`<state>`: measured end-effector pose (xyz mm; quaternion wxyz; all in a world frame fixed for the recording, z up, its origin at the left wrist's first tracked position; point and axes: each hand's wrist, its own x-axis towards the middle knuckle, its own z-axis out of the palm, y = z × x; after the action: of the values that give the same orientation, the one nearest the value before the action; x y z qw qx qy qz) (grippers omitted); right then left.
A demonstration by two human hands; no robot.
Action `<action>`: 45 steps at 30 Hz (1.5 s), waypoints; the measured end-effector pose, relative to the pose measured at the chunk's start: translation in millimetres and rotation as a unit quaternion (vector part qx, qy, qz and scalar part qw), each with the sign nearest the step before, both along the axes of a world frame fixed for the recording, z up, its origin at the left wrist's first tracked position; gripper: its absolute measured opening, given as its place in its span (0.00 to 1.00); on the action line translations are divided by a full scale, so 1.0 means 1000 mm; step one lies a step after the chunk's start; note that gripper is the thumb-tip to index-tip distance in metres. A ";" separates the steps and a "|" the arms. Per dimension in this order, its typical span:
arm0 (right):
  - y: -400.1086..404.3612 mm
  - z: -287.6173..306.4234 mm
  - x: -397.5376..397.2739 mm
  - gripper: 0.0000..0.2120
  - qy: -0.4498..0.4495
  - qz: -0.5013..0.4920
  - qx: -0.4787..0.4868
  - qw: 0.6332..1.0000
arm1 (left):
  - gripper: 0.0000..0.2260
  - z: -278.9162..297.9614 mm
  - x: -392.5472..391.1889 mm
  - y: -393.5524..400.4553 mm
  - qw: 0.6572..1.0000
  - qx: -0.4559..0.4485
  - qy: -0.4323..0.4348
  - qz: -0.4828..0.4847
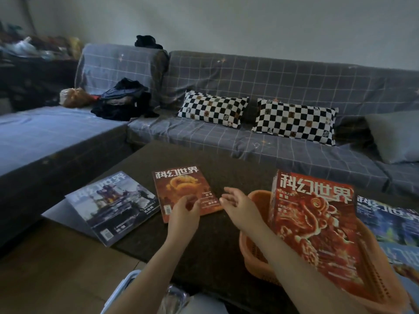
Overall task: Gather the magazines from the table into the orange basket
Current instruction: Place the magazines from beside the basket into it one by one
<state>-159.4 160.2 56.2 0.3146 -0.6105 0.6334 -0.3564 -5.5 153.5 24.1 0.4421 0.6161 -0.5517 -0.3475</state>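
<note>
An orange basket [254, 252] stands on the dark table [204, 250] at the right, with a red magazine [315, 225] leaning upright in it. An orange magazine with a dragon cover [181, 189] lies flat at the table's middle. A grey-blue magazine [113, 200] lies at the left and overhangs the table edge. Blue magazines [390, 220] lie right of the basket. My left hand [183, 211] hovers over the orange magazine's near edge, fingers curled and empty. My right hand [238, 202] is just right of that magazine, fingers spread, holding nothing.
A grey checked sofa [226, 141] wraps behind and left of the table, with two chequered cushions [213, 108], a grey pillow [396, 134] and a pile of dark clothes [122, 103]. Wooden floor [56, 268] lies at the lower left.
</note>
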 end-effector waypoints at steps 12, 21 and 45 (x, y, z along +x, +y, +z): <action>-0.092 -0.028 0.040 0.24 0.163 0.025 0.205 0.965 | 0.22 -0.046 0.046 -0.045 0.993 0.060 -0.019 0.099; -0.094 -0.027 0.044 0.25 0.197 0.054 0.260 0.944 | 0.13 -0.043 0.053 -0.071 0.948 0.177 0.248 0.087; 0.033 0.050 -0.027 0.19 -0.235 -0.078 -0.009 0.969 | 0.11 0.039 0.044 0.041 0.934 -0.016 0.333 -0.130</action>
<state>-185.9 193.7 106.2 0.4206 -0.4612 0.5843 -0.5187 38.8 194.9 63.3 0.5608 0.3810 -0.4535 -0.5785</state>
